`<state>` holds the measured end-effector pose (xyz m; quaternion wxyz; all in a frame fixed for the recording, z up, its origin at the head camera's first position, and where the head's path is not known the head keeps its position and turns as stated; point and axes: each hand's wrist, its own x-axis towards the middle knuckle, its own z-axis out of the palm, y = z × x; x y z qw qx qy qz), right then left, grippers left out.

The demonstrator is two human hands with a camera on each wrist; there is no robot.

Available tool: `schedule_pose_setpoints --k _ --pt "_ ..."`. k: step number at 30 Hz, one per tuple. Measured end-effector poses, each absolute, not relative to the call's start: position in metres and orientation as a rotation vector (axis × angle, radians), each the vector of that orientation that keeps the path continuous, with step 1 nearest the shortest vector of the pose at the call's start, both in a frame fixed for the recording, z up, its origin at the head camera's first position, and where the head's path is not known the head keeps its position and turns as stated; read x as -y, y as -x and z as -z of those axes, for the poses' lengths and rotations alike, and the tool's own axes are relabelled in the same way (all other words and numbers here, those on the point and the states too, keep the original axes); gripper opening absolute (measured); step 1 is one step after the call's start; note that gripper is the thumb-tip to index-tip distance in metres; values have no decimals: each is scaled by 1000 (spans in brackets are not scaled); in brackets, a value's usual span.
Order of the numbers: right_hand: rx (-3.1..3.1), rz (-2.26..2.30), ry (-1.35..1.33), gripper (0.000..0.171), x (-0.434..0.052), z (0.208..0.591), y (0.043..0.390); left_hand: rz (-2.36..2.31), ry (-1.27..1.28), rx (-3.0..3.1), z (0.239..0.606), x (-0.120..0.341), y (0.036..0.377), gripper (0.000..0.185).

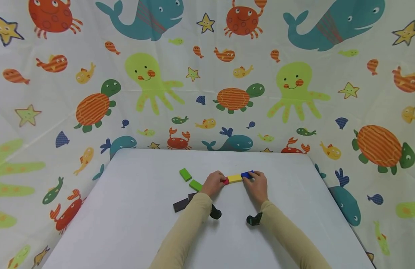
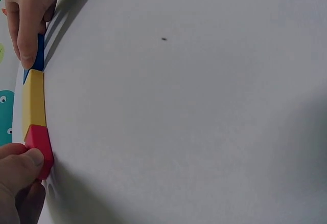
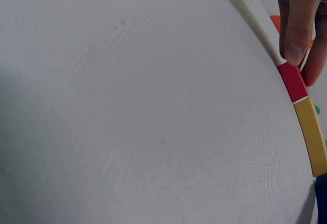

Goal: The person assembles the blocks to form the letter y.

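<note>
My left hand pinches a red block between thumb and fingers at the left end of a short row. A yellow block lies in the middle of that row, its ends close to the blocks on either side. At the right end, my right hand grips a blue block, thumb on its near side. In the right wrist view, a thin gap shows between the red block and the yellow one; the right hand itself is out of that view.
Left of the row lie two green blocks. Nearer me are two dark blocks, one partly covered by the left arm. All rest on a white table, with a sea-animal printed cloth hanging behind.
</note>
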<state>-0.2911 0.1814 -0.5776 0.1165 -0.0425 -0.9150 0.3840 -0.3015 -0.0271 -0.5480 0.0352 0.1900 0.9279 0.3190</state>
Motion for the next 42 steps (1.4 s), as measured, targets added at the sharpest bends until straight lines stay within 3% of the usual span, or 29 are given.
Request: schedule_pose_setpoints --k 42 --pt "2750 -1000 71 47 -175 578 294 -983 -516 -2853 548 26 299 19"
